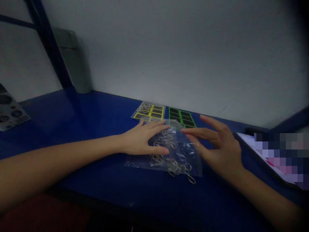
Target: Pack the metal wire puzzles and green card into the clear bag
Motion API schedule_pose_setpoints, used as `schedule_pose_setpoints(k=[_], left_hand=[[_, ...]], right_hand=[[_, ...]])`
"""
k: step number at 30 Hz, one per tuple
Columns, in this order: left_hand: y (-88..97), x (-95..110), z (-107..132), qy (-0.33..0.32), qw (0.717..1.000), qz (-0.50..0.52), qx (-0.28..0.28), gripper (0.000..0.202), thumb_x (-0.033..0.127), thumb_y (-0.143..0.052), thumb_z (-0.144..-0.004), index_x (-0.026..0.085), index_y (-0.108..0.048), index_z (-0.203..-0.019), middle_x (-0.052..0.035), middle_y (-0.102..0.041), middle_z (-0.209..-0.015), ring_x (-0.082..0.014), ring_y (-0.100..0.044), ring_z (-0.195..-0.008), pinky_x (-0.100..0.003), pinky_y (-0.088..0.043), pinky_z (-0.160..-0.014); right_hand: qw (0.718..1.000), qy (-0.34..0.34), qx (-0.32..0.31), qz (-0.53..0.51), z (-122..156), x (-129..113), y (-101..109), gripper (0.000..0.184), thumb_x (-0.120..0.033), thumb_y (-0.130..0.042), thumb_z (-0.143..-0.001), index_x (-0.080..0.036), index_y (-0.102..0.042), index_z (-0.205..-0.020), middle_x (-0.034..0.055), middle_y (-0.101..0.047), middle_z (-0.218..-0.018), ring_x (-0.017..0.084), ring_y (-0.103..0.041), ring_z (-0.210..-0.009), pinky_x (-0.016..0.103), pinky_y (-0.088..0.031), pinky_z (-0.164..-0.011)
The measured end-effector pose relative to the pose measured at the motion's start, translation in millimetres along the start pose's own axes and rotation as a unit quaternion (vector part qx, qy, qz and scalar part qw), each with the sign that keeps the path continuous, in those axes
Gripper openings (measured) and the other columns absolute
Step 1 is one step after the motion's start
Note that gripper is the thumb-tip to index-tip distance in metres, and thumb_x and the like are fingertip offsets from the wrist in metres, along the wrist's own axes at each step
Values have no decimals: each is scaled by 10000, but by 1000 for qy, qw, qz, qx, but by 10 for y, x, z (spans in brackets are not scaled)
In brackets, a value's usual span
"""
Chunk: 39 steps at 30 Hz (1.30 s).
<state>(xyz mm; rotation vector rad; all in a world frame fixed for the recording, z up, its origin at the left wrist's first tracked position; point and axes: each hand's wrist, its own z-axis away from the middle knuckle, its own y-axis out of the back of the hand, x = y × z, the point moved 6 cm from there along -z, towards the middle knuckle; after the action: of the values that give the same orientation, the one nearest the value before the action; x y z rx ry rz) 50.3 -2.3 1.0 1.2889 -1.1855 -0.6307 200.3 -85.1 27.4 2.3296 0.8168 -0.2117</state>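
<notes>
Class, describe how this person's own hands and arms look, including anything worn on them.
The left hand and right hand are ungloved, with slender fingers. Both forearms are slim, with no sleeve in view. No watch, bracelet or ring shows; the dim picture hides finer markings.

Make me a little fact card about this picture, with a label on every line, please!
Left hand: spread out over the clear bag
Right hand: at the clear bag's right side; hard to tell if it touches
Wire loops: seen through the clear bag, some reaching past its near edge
Cards: yellow-lined card and green-lined card, side by side near the wall
Table: blue
</notes>
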Motion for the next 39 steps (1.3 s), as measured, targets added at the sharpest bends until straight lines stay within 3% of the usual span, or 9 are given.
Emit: schedule_pose_setpoints(k=[6, 11, 24, 29, 34, 39], left_hand=[[-12, 10, 1, -9, 1000, -3, 2, 779, 661, -394, -758, 222, -173, -1363, -77, -160, -1440, -274, -155, -1311, -506, -44, -1046], [-15, 11, -1, -10, 1000, 5, 0, 768, 655, -405, -758, 223, -193, -1356, -81, -203, -1429, -274, -191, -1301, -515, -54, -1039], [27, 19, -7, -18, 1000, 9, 16, 691, 619, -429, -773, 259, -240, -1332, -55, -309, -1390, -254, -277, -1265, -460, -141, -1032], [23, 8, -12, -18, 1000, 10, 23, 694, 621, -423, -775, 241, -244, -1328, -60, -322, -1383, -242, -296, -1256, -451, -149, -1031], [4, 1, -11, -15, 1000, -1, 20, 715, 632, -425, -765, 234, -242, -1330, -62, -284, -1401, -246, -258, -1276, -457, -137, -1034], [2, 4, -2, -7, 1000, 2, 15, 737, 646, -412, -762, 229, -222, -1340, -79, -244, -1417, -247, -225, -1290, -458, -106, -1042]], right_hand=[[994, 57, 2, 93, 1, -74, 11, 584, -153, -590, -758, -289, -338, -1267, -26, -703, -848, 190, -658, -803, 334, -547, -715], [990, 96, 8, 105, -5, -152, 26, 599, -140, -575, -770, -283, -313, -1289, -37, -706, -826, 184, -662, -784, 322, -551, -697], [989, 67, 67, 115, 13, -151, 50, 572, -178, -603, -760, -285, -359, -1265, -41, -707, -793, 187, -668, -736, 331, -547, -676], [993, 68, 27, 92, 18, -114, 20, 636, -162, -610, -749, -287, -305, -1293, -40, -705, -844, 172, -669, -732, 321, -545, -679], [981, 151, -18, 119, 32, -203, -27, 669, -163, -594, -762, -273, -246, -1323, -46, -706, -838, 158, -671, -707, 249, -541, -555], [959, 201, 36, 195, 22, -289, 11, 633, -168, -582, -777, -263, -273, -1322, -47, -707, -797, 151, -670, -645, 209, -528, -501]])
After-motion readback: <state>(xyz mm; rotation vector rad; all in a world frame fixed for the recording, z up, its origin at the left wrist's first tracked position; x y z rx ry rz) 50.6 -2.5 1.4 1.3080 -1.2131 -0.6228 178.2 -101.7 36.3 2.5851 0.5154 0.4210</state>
